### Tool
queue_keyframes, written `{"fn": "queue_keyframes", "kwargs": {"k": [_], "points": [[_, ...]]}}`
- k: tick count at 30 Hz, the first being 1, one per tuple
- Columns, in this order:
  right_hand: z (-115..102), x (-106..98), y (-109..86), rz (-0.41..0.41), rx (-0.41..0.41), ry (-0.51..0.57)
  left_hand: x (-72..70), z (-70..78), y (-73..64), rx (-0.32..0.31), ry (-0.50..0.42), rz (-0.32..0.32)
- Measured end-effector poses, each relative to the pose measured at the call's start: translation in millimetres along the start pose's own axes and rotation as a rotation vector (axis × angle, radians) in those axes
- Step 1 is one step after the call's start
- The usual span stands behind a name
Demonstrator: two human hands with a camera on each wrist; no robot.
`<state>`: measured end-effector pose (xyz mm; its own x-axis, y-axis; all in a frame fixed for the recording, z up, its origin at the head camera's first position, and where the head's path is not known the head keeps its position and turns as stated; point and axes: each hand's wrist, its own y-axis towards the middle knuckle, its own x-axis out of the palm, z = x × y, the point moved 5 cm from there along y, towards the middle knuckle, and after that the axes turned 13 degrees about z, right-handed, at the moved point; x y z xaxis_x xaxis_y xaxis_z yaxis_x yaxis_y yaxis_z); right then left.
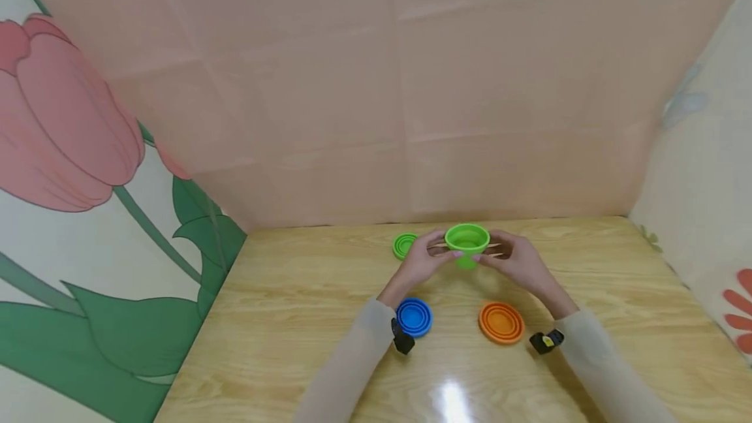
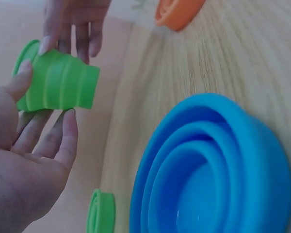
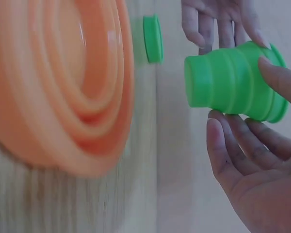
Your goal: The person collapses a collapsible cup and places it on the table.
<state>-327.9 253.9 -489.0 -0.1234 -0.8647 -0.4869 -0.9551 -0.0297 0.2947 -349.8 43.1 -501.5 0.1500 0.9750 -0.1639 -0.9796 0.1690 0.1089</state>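
Both hands hold a green collapsible cup [image 1: 467, 240] up over the far part of the table, its wide rim facing up. It is pulled out to full height, with stepped rings showing in the left wrist view [image 2: 60, 80]. My left hand [image 1: 422, 258] grips it from the left, thumb near the rim and fingers along the side. From the other side my right hand [image 1: 521, 262] pinches it the same way, as the right wrist view shows the green cup [image 3: 233, 80] between thumb and fingers. Behind the left hand lies a flat, collapsed green cup [image 1: 404, 246], partly covered.
A collapsed blue cup [image 1: 414, 317] lies by the left wrist, a collapsed orange cup [image 1: 501, 322] by the right wrist. The wooden table [image 1: 317, 292] meets a pinkish covered wall [image 1: 329, 116] at the back. A tulip-patterned panel [image 1: 76, 123] stands at the left, a pale panel [image 1: 705, 168] at the right.
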Motion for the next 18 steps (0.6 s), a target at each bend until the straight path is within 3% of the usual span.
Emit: {"fn": "queue_keyframes", "kwargs": {"k": [9,18], "points": [[-24,12,-22.0,0.04,-0.041,0.022,-21.3,5.4,-28.4,0.0,-0.001,-0.019],[-47,37,-47.7,-0.004,-0.007,0.103,-48.2,2.4,-68.3,0.024,0.066,-0.01]]}}
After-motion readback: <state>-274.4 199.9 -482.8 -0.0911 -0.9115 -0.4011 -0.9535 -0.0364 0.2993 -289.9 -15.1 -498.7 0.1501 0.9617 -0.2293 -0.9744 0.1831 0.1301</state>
